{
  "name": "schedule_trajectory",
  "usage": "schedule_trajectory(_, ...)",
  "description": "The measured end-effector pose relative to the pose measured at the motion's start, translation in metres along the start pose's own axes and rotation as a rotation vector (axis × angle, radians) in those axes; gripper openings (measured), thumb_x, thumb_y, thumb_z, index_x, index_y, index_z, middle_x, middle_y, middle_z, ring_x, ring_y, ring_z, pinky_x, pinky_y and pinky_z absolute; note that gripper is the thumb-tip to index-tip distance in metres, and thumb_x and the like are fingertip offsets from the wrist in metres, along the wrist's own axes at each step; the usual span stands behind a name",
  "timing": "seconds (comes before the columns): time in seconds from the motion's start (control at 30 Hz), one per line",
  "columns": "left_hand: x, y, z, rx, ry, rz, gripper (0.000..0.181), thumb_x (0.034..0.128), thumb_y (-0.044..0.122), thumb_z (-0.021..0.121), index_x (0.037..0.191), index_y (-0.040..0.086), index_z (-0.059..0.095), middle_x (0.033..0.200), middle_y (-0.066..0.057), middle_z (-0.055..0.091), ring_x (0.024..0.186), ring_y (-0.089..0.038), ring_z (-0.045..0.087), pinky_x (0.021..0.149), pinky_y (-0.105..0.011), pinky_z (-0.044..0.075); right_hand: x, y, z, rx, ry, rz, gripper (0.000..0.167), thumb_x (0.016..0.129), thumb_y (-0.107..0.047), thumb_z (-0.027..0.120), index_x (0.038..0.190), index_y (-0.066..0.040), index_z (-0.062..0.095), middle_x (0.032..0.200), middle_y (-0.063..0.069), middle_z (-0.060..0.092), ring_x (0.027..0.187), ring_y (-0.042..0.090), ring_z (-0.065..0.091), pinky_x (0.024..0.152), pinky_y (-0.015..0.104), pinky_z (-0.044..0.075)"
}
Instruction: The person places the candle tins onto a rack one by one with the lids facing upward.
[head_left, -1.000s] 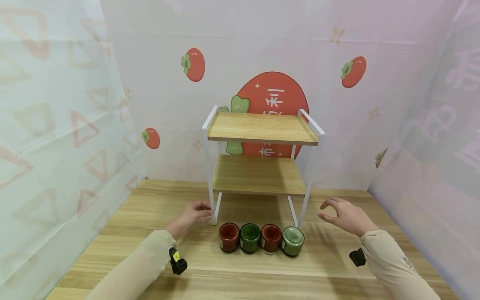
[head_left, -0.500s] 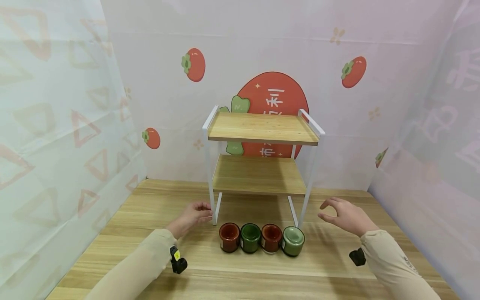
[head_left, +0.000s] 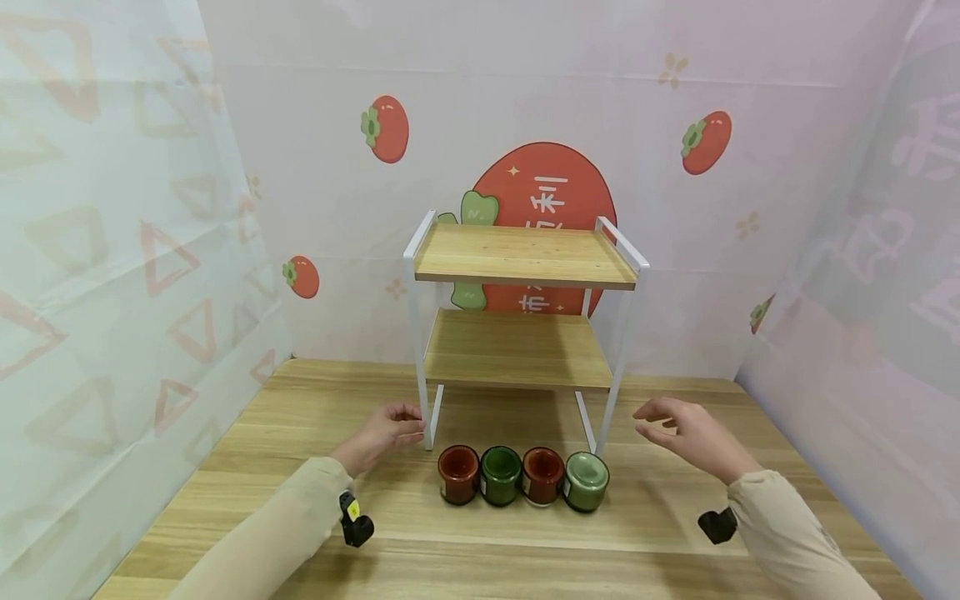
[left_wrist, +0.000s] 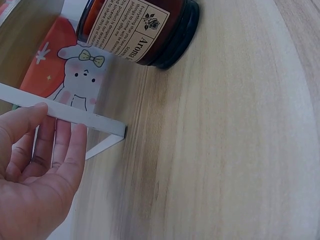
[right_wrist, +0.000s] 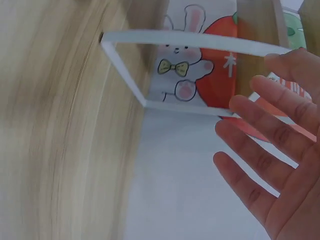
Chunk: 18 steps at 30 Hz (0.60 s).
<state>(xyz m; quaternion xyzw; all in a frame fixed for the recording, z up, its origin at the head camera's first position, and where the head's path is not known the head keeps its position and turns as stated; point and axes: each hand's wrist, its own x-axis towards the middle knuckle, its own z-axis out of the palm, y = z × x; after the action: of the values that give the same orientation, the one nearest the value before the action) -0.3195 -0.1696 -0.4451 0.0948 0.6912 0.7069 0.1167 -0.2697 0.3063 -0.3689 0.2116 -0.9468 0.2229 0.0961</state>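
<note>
A white-framed, two-tier wooden shelf [head_left: 517, 348] stands on the table. Beside its left front leg is my left hand [head_left: 384, 433], fingers loosely bent. In the left wrist view its thumb and fingertips [left_wrist: 79, 137] lie at the white leg [left_wrist: 95, 120]; firm contact cannot be told. My right hand [head_left: 693, 432] hovers right of the shelf, holding nothing, its spread fingers [right_wrist: 260, 155] near the white frame in the right wrist view. Before the shelf, a red-brown glass candle jar [head_left: 458, 477], a dark green one [head_left: 500, 477], another red-brown one [head_left: 542, 477] and a pale green one [head_left: 586, 482] form a row.
The wooden table [head_left: 480, 554] spreads out in front of the jars and to both sides. Printed cloth walls [head_left: 337, 167] surround it at the back, left and right. Both shelf boards are bare. A small black camera [head_left: 356, 521] is strapped at the left wrist.
My right hand has shifted slightly, its wrist turning and fingers drawing a little closer together. The left hand, shelf and jars stay where they were.
</note>
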Motion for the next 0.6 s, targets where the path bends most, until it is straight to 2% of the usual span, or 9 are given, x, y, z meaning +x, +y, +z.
schedule_trajectory(0.1, 0.0, 0.0, -0.001, 0.005, -0.004, -0.006, 0.012, 0.0914, -0.006, 0.057, 0.103, -0.003, 0.052, 0.096, -0.003, 0.054, 0.096, -0.017, 0.058, 0.095, -0.032, 0.055, -0.001, -0.005, 0.002, 0.089, 0.031, -0.018, 0.02, 0.094, -0.028, 0.064, 0.106, -0.013, 0.068, 0.107, 0.004, 0.069, 0.097, 0.025, 0.065, 0.083, 0.044, 0.058)
schedule_trajectory(0.3, -0.001, 0.0, -0.002, 0.023, -0.014, -0.01, 0.012, 0.0925, -0.004, 0.056, 0.103, -0.002, 0.052, 0.097, -0.003, 0.053, 0.099, -0.019, 0.058, 0.098, -0.034, 0.054, -0.004, -0.007, 0.014, 0.291, 0.082, -0.007, 0.021, 0.092, -0.027, 0.067, 0.108, -0.013, 0.067, 0.107, 0.007, 0.07, 0.092, 0.018, 0.068, 0.076, 0.026, 0.059)
schedule_trajectory(0.37, -0.001, 0.0, -0.002, 0.026, -0.012, -0.01, 0.012, 0.0925, -0.004, 0.057, 0.103, -0.003, 0.052, 0.097, -0.003, 0.054, 0.099, -0.019, 0.058, 0.098, -0.035, 0.054, -0.004, -0.008, 0.02, 0.38, 0.098, -0.023, 0.022, 0.092, -0.023, 0.067, 0.109, -0.01, 0.066, 0.108, 0.006, 0.07, 0.093, 0.016, 0.068, 0.075, 0.023, 0.059)
schedule_trajectory(0.5, -0.001, 0.0, -0.002, 0.029, -0.003, -0.011, 0.013, 0.0925, -0.003, 0.057, 0.104, -0.004, 0.053, 0.097, -0.004, 0.055, 0.098, -0.019, 0.059, 0.098, -0.036, 0.054, -0.004, -0.013, 0.031, 0.541, 0.119, -0.088, 0.023, 0.091, -0.009, 0.067, 0.112, -0.001, 0.063, 0.108, -0.004, 0.069, 0.094, 0.011, 0.067, 0.077, 0.023, 0.059)
schedule_trajectory(0.6, 0.0, 0.0, -0.002, 0.026, 0.002, -0.013, 0.012, 0.0925, -0.004, 0.057, 0.104, -0.004, 0.053, 0.097, -0.004, 0.055, 0.097, -0.018, 0.059, 0.098, -0.036, 0.054, -0.003, -0.018, 0.04, 0.641, 0.105, -0.099, 0.028, 0.089, -0.004, 0.067, 0.115, 0.005, 0.059, 0.108, -0.012, 0.067, 0.095, 0.005, 0.066, 0.08, 0.02, 0.059)
